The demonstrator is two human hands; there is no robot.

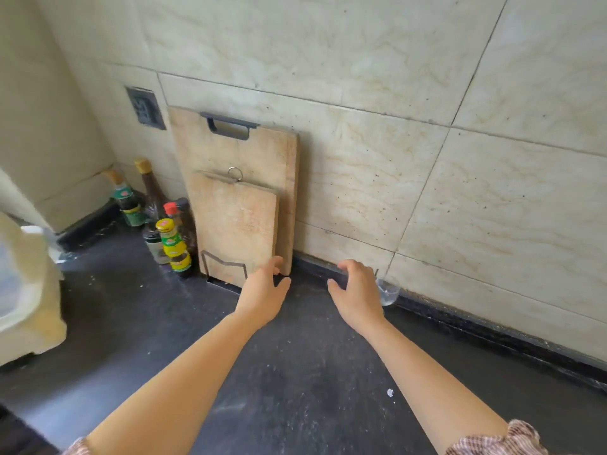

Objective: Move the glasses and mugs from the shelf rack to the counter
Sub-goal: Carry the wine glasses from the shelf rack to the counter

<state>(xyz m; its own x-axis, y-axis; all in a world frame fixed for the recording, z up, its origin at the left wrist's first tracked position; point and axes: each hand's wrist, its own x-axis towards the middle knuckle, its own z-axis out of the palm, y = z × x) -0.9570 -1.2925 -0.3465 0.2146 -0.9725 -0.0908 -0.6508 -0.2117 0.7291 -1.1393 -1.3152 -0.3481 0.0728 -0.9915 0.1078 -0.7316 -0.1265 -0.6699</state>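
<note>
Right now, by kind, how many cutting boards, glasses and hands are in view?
Cutting boards: 2 (large board, small board)
Glasses: 1 (glass)
Hands: 2 (left hand, right hand)
Total: 5

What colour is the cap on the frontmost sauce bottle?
Yellow; the cap shows best in the head view.
</note>
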